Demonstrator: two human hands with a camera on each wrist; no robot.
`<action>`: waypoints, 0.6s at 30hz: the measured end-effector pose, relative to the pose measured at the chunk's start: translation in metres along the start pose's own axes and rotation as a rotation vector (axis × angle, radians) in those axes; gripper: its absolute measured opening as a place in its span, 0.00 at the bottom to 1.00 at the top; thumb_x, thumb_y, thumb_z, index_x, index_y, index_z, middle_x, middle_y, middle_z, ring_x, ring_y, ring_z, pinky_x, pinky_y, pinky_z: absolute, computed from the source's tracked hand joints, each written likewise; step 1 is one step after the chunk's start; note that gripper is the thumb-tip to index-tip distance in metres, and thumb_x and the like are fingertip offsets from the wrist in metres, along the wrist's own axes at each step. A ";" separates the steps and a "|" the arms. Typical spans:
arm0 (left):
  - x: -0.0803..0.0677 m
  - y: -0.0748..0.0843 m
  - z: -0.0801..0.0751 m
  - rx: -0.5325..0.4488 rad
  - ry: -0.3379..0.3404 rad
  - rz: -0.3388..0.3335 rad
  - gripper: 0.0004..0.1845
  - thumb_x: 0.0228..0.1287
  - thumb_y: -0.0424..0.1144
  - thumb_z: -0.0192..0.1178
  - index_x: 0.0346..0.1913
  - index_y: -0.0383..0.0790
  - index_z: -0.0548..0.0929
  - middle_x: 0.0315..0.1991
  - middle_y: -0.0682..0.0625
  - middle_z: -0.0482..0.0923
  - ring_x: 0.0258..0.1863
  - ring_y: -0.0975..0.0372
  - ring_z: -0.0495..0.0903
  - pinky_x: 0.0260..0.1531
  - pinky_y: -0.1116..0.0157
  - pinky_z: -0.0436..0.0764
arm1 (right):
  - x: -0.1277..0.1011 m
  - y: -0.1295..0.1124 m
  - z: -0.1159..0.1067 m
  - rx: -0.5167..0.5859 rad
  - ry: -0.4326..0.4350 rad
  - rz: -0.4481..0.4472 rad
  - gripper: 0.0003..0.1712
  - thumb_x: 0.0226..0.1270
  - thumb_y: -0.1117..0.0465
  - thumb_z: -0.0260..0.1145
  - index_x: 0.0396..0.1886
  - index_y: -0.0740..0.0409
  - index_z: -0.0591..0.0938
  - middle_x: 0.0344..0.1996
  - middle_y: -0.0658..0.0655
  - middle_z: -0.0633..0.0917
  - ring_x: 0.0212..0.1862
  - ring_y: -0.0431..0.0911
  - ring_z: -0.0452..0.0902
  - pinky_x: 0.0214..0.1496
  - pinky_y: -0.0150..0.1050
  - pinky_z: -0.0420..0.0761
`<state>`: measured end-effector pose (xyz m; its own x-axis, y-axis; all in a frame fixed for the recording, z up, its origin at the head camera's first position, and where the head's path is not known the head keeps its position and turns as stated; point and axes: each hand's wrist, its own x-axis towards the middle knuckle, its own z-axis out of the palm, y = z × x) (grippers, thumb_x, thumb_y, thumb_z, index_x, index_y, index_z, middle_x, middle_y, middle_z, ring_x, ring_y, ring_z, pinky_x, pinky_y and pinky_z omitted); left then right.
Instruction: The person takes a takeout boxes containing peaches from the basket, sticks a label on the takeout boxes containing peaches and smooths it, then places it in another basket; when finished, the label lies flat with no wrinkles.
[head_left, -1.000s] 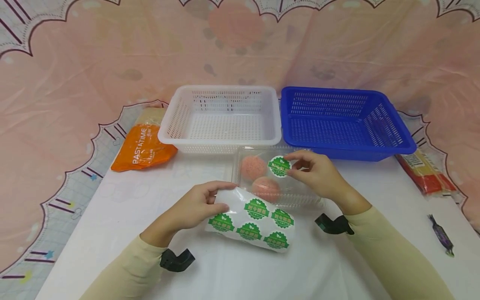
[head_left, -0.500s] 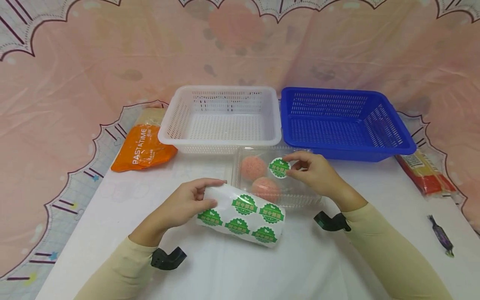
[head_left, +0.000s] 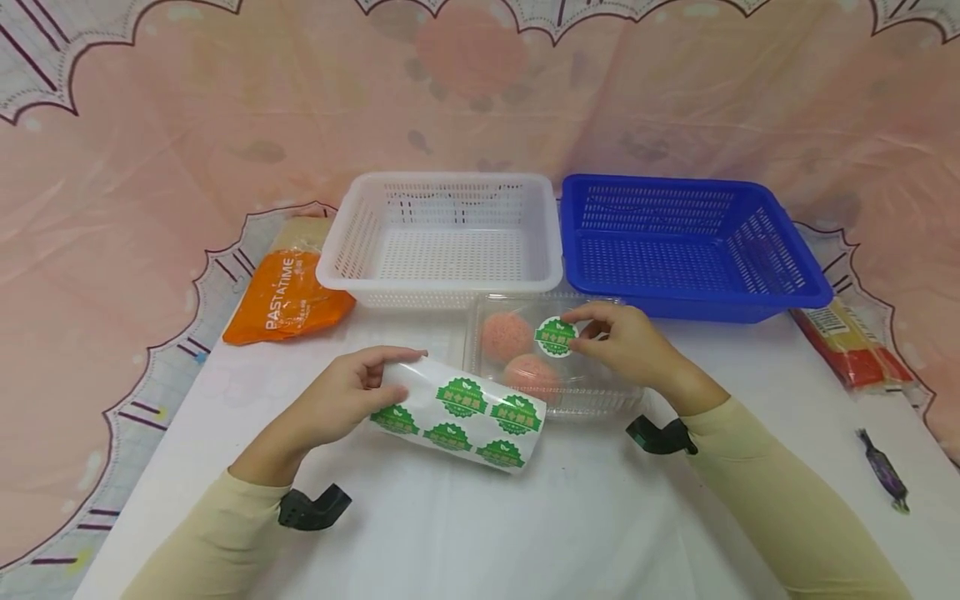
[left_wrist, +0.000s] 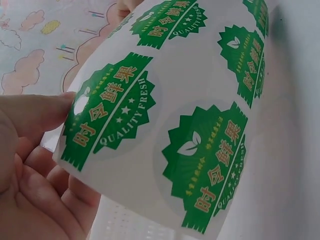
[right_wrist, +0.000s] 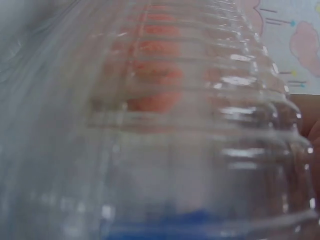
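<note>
My left hand [head_left: 337,396] grips the upper left corner of a curved white sticker sheet [head_left: 431,372] printed with green badge labels. In the left wrist view the thumb lies over the sheet [left_wrist: 172,75], fingers behind it. My right hand [head_left: 633,350] pinches the right edge of a round green-and-white sticker [head_left: 557,337] between thumb and index finger. That sticker lies over the lid of a clear plastic box [head_left: 592,396]. Inside the box are pink balls [head_left: 506,336]. The right wrist view shows the box's ribbed side [right_wrist: 250,150] close up, with the sticker out of sight.
Behind the box stand a white basket [head_left: 442,285] and a blue basket [head_left: 697,302], side by side. An orange pasta bag [head_left: 288,296] leans at the left. On the right lie a red and yellow packet [head_left: 851,350] and a small dark wrapped candy [head_left: 885,471].
The left hand has drawn the sticker sheet leftward and slightly up in the head view, uncovering more of the box. My right hand has barely shifted and still pinches the round sticker.
</note>
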<state>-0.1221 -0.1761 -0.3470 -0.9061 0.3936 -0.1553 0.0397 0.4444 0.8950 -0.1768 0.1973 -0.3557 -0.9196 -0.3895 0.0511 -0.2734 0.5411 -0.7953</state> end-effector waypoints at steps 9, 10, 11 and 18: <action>-0.012 0.003 -0.017 0.057 0.065 0.026 0.21 0.68 0.32 0.64 0.63 0.35 0.79 0.47 0.43 0.83 0.38 0.56 0.81 0.37 0.67 0.83 | 0.006 0.001 0.003 -0.060 -0.002 -0.037 0.19 0.63 0.68 0.67 0.55 0.65 0.84 0.48 0.60 0.85 0.41 0.49 0.80 0.35 0.37 0.78; -0.013 0.004 -0.019 0.061 0.072 0.030 0.21 0.68 0.32 0.64 0.63 0.34 0.79 0.47 0.42 0.82 0.38 0.56 0.81 0.37 0.67 0.83 | 0.006 0.001 0.003 -0.067 -0.008 -0.032 0.19 0.64 0.68 0.67 0.55 0.65 0.84 0.48 0.60 0.85 0.41 0.49 0.80 0.35 0.37 0.78; -0.014 0.004 -0.021 0.065 0.077 0.032 0.21 0.68 0.32 0.64 0.63 0.34 0.79 0.46 0.42 0.83 0.38 0.56 0.81 0.37 0.67 0.83 | 0.007 0.001 0.003 -0.077 -0.012 -0.029 0.19 0.64 0.67 0.67 0.55 0.65 0.84 0.48 0.60 0.85 0.41 0.49 0.80 0.34 0.37 0.78; -0.020 0.007 -0.033 0.082 0.084 0.062 0.20 0.69 0.32 0.63 0.62 0.33 0.79 0.40 0.43 0.81 0.35 0.58 0.80 0.34 0.68 0.82 | 0.008 0.000 0.005 -0.113 -0.009 -0.017 0.20 0.65 0.66 0.67 0.56 0.63 0.84 0.48 0.58 0.85 0.43 0.50 0.79 0.30 0.36 0.75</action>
<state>-0.1179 -0.2076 -0.3240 -0.9328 0.3551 -0.0615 0.1282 0.4865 0.8643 -0.1833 0.1907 -0.3584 -0.9123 -0.4054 0.0584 -0.3194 0.6150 -0.7209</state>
